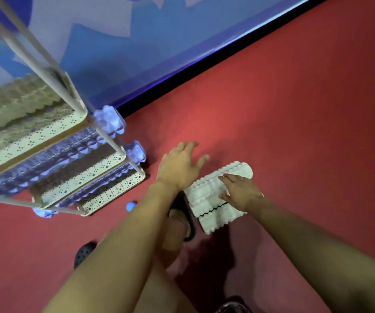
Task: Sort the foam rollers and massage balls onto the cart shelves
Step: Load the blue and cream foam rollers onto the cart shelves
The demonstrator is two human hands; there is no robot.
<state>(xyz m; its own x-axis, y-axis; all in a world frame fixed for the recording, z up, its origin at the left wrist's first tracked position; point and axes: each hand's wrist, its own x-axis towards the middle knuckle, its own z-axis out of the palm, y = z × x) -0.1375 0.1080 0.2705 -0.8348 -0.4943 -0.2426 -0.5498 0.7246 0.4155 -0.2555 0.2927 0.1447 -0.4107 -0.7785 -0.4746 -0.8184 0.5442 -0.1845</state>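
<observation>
here, seen from above: a white ridged foam roller point(218, 195) lies on the red floor point(295, 109) right of centre, a black zigzag line crossing its lower part. the right hand point(240, 193) rests on top of the roller, fingers spread a little and laid flat over the ridges; whether they grip it cannot be told. the left hand point(179, 166) is at centre, just left of the roller, palm down with fingers spread wide, holding nothing; its wrist lies at the roller's upper left edge. below the hands, a foot in a black sandal point(182, 220) stands just beside the roller's left end. at the left of the frame stands a white cart point(105, 175) with perforated shelves in three tiers. a green ridged roller point(12, 105) lies on the top shelf, and bluish rollers point(111, 120) lie on the lower shelves, their ends jutting past the cart's right edge. a small blue ball point(131, 206) lies on the floor near the cart's lower corner. a blue wall point(136, 41) fills the upper left.
</observation>
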